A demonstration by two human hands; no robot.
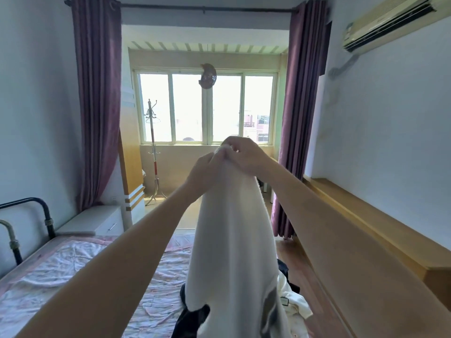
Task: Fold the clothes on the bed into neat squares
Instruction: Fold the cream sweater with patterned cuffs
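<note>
Head view, white garment (pixel 234 240): held up at arm's length in front of the person, hanging down in one long drape from a bunched top edge. Its lower end reaches the clothes heap at the near right part of the bed. A grey patch shows on its lower right side.
Head view, left hand (pixel 203 170): raised, fingers curled, pinching the top edge of the white garment from the left.
Head view, right hand (pixel 244 154): raised just beside the left hand, touching it, fingers curled over the same bunched top edge from above and the right.
Head view, bed (pixel 73 264): lower left, covered by a rumpled pale pink patterned sheet, with a dark metal rail at its left end.
Head view, dark garment (pixel 192 318): lies on the bed beneath the hanging white garment, partly hidden by it.
Head view, cream garment (pixel 292 303): crumpled on the bed's right edge, just right of the white garment.
Head view, surroundings: window (pixel 207 108) straight ahead, flanked by purple curtains (pixel 97 93); coat stand (pixel 153 152) by the window's left side; air conditioner (pixel 390 20) high on the right wall; wooden ledge (pixel 366 215) along the right wall; white bedside cabinet (pixel 97 220) beyond the bed rail.
</note>
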